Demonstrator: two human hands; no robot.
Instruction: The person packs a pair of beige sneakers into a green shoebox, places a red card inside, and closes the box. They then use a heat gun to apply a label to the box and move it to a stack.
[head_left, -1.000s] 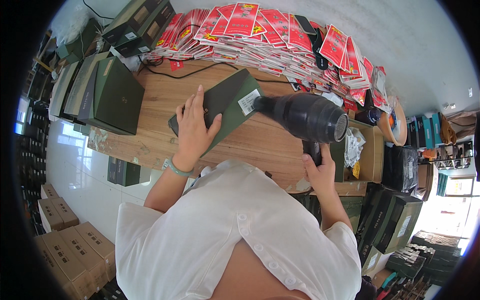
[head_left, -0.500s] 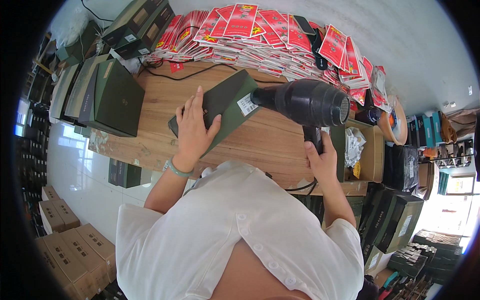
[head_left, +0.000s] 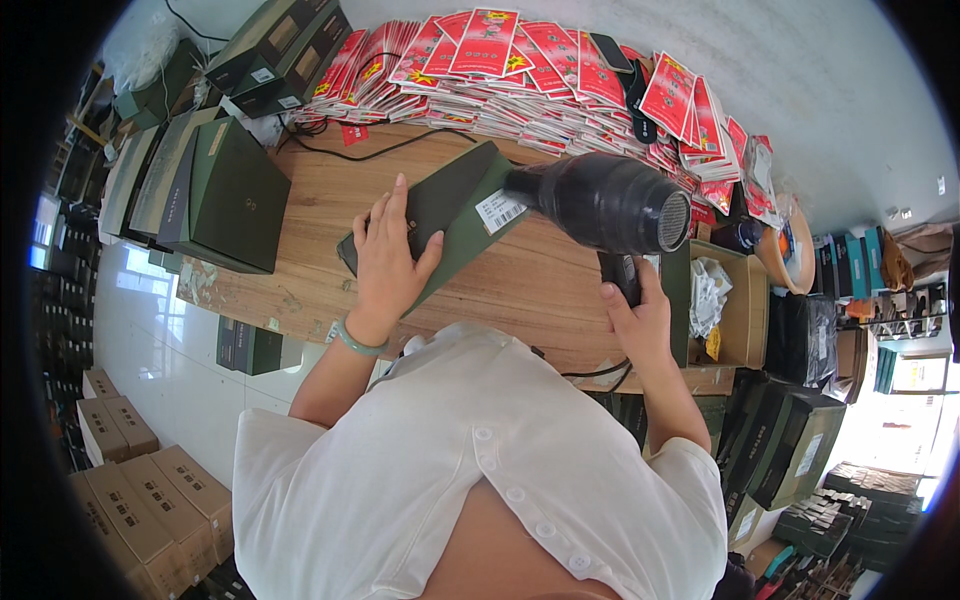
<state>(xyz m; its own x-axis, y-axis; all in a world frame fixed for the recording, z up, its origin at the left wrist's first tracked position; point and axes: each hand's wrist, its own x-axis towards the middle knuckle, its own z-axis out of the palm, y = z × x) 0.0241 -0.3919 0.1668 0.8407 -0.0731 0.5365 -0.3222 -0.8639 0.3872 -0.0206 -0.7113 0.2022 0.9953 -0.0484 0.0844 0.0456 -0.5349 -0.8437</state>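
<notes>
A black hair dryer (head_left: 610, 203) is in my right hand (head_left: 641, 315), whose fingers wrap round its handle. Its nozzle points left, at the white barcode label (head_left: 498, 210) on the green side of a shoebox-like box (head_left: 455, 190). The nozzle tip overlaps the label's upper right edge; I cannot tell whether they touch. Across the box's dark top lies my left hand (head_left: 385, 250), fingers spread, with the thumb near the edge of the green side. The box is angled on the wooden table (head_left: 480, 300). A green bangle (head_left: 358, 337) circles my left wrist.
Red printed packets (head_left: 485, 45) are heaped along the wall, with a phone (head_left: 610, 52) on top. Green boxes (head_left: 230, 195) stand at the table's left end. An open carton (head_left: 742, 300) with plastic bags is on the right. A black cable (head_left: 390, 148) runs across the back.
The hair dryer has shifted slightly left and its nozzle has turned over the label's corner. My right hand has moved a little with it. My left hand stays on the box.
</notes>
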